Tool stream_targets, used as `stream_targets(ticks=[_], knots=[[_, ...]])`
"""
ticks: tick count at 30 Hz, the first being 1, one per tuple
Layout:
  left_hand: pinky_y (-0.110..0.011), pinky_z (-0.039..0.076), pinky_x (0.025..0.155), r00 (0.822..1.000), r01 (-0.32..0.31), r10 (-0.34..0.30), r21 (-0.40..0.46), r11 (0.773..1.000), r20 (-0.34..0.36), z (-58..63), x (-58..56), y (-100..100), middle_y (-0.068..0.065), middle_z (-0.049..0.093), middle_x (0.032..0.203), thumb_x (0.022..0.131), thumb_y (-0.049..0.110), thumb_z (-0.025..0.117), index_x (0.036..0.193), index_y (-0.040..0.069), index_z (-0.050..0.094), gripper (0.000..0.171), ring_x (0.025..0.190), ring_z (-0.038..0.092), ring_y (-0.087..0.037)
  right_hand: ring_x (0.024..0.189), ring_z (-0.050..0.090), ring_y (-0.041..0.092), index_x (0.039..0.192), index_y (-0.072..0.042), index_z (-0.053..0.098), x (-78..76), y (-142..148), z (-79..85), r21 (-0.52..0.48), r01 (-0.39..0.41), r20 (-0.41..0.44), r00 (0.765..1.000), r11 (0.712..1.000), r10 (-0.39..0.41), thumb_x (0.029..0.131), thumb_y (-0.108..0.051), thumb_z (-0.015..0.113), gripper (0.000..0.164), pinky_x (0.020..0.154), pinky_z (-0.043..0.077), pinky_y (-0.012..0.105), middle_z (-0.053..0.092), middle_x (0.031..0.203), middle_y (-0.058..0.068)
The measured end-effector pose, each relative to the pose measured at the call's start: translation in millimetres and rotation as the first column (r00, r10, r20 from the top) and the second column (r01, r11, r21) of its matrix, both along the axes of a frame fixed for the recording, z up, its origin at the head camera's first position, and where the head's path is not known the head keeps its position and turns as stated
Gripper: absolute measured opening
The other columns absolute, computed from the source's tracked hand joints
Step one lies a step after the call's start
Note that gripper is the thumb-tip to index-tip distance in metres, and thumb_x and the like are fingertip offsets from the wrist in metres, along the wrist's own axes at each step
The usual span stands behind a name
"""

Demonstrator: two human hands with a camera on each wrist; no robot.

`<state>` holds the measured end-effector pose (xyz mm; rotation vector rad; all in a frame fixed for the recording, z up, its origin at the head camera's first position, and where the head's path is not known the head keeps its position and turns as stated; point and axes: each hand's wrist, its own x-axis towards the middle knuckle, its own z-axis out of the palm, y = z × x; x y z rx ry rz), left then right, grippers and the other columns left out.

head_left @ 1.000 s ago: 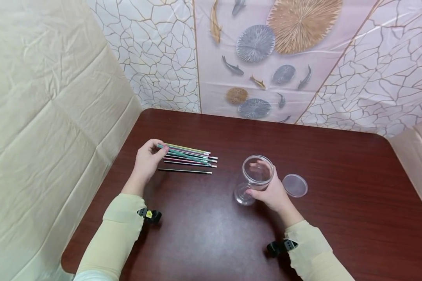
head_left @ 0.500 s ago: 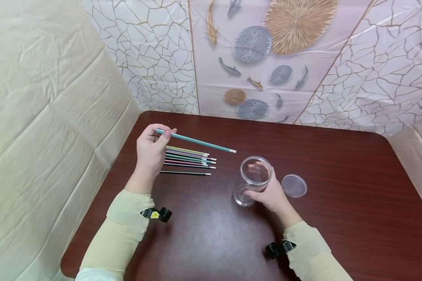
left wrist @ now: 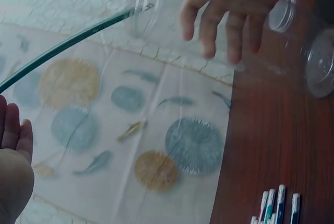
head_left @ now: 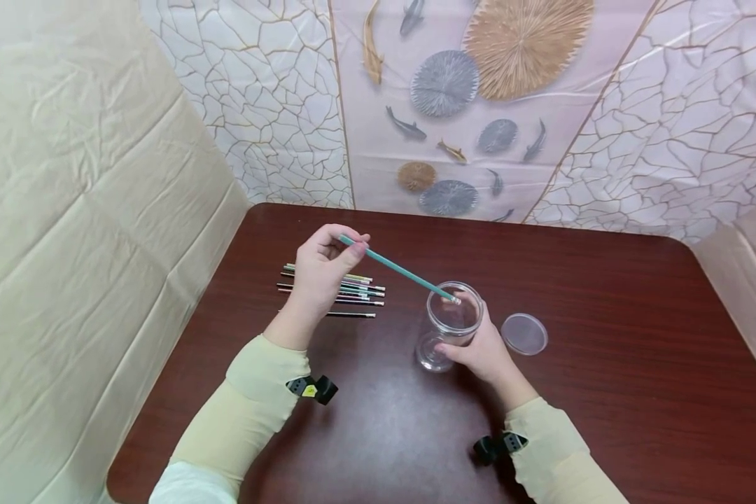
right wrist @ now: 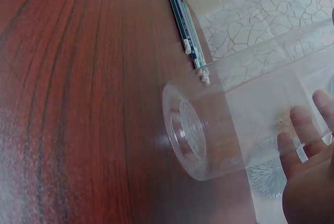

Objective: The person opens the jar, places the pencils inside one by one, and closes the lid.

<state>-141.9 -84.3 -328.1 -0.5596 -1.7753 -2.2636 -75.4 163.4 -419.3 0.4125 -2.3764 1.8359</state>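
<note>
In the head view my left hand (head_left: pixel 321 276) pinches a teal pencil (head_left: pixel 400 267) near its far-left end. The pencil slants down to the right, and its eraser end overlaps the open mouth of a clear plastic jar (head_left: pixel 430 318). My right hand (head_left: pixel 486 350) holds that jar round its side, fingers behind and thumb in front. The left wrist view has the teal pencil (left wrist: pixel 73 40) reaching the jar's rim. Seen from the right wrist, the jar's base (right wrist: pixel 182 135) is close over the brown table, and the jar's inside holds nothing near the base.
Several pencils (head_left: pixel 359 302) lie side by side on the table, partly hidden behind my left hand and wrist. A round clear lid (head_left: pixel 525 334) lies right of the jar. Cloth-covered walls (head_left: pixel 290 105) border the brown table (head_left: pixel 636 364) at the left and back.
My left hand has lifted the teal pencil off the other pencils and carried it right, to the jar's mouth. My right hand and the jar have stayed nearly in place.
</note>
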Motion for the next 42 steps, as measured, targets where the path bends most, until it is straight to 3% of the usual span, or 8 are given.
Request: stream_targets(ticks=[6, 11, 15, 18, 23, 28, 36, 42], knots=[[-0.022, 0.050, 0.070, 0.999, 0.014, -0.018, -0.154, 0.988, -0.028, -1.4, 3.8, 20.4, 0.000, 0.066, 0.087, 0.081, -0.006, 0.067, 0.088, -0.008, 0.058, 0.012, 0.086, 0.064, -0.014, 0.110, 0.048, -0.001, 0.131, 0.006, 0.033, -0.4, -0.9, -1.5, -0.002, 0.018, 0.035, 0.999, 1.000, -0.017, 0.060, 0.008, 0.080, 0.084, 0.093, 0.038, 0.018, 0.048, 0.128, 0.023], [-0.028, 0.050, 0.080, 0.989, 0.053, -0.089, -0.280, 0.959, -0.116, -4.5, 5.9, 38.9, -0.013, 0.064, 0.091, 0.080, -0.003, 0.069, 0.086, -0.003, 0.060, 0.011, 0.095, 0.061, -0.021, 0.110, 0.048, -0.003, 0.130, 0.009, 0.031, -1.5, -0.3, -3.9, -0.066, -0.012, 0.001, 1.000, 0.998, 0.012, 0.060, 0.013, 0.077, 0.084, 0.091, 0.038, 0.014, 0.049, 0.125, 0.025], [-0.029, 0.046, 0.087, 0.972, 0.070, -0.148, -0.378, 0.923, -0.181, -10.0, 7.5, 52.9, -0.008, 0.064, 0.089, 0.080, 0.004, 0.073, 0.085, 0.003, 0.064, 0.010, 0.096, 0.058, -0.018, 0.107, 0.049, -0.003, 0.130, 0.007, 0.032, -0.3, 0.3, -3.2, -0.035, 0.002, -0.009, 1.000, 0.999, -0.003, 0.059, 0.011, 0.079, 0.084, 0.092, 0.037, 0.014, 0.051, 0.123, 0.025], [-0.029, 0.046, 0.085, 0.968, 0.088, -0.180, -0.437, 0.895, -0.176, -14.5, 10.1, 61.3, -0.001, 0.063, 0.087, 0.081, 0.010, 0.074, 0.086, 0.007, 0.065, 0.010, 0.092, 0.058, -0.012, 0.107, 0.048, 0.000, 0.130, 0.004, 0.033, 1.5, 0.2, -1.2, 0.035, 0.031, 0.002, 1.000, 0.999, -0.032, 0.060, 0.006, 0.080, 0.085, 0.092, 0.035, 0.014, 0.052, 0.123, 0.025], [-0.027, 0.045, 0.081, 0.972, 0.086, -0.185, -0.516, 0.852, -0.144, -23.3, 14.9, 69.7, 0.008, 0.061, 0.085, 0.081, 0.015, 0.074, 0.087, 0.012, 0.066, 0.010, 0.086, 0.056, -0.006, 0.109, 0.049, 0.020, 0.131, 0.002, 0.033, 3.8, -0.4, 2.1, 0.115, 0.059, 0.021, 0.998, 0.992, -0.062, 0.062, 0.000, 0.081, 0.085, 0.091, 0.035, 0.017, 0.051, 0.123, 0.024], [-0.030, 0.046, 0.080, 0.965, 0.083, -0.201, -0.529, 0.845, -0.169, -32.7, 18.0, 73.7, 0.006, 0.061, 0.085, 0.081, 0.011, 0.073, 0.087, 0.011, 0.065, 0.010, 0.085, 0.056, -0.008, 0.109, 0.049, 0.026, 0.131, 0.002, 0.034, 4.5, -0.7, 4.3, 0.110, 0.061, 0.024, 0.998, 0.992, -0.064, 0.062, 0.000, 0.081, 0.084, 0.092, 0.035, 0.017, 0.050, 0.125, 0.023], [-0.030, 0.044, 0.076, 0.953, 0.016, -0.178, -0.542, 0.840, -0.247, -44.1, 20.1, 78.2, 0.003, 0.063, 0.089, 0.079, 0.013, 0.075, 0.084, 0.011, 0.068, 0.009, 0.093, 0.048, -0.009, 0.104, 0.048, 0.002, 0.130, 0.003, 0.034, 4.8, 0.5, 5.0, 0.094, 0.055, 0.016, 0.998, 0.994, -0.056, 0.062, 0.001, 0.081, 0.083, 0.091, 0.037, 0.015, 0.051, 0.124, 0.023], [-0.025, 0.039, 0.080, 0.943, -0.002, -0.174, -0.531, 0.848, -0.282, -49.9, 19.7, 79.4, 0.002, 0.063, 0.100, 0.078, 0.013, 0.076, 0.080, 0.009, 0.069, 0.008, 0.101, 0.045, -0.012, 0.109, 0.051, 0.021, 0.131, 0.002, 0.034, 4.9, 0.8, 4.7, 0.108, 0.052, 0.029, 0.998, 0.993, -0.055, 0.062, 0.000, 0.082, 0.084, 0.094, 0.041, 0.031, 0.052, 0.123, 0.023]])
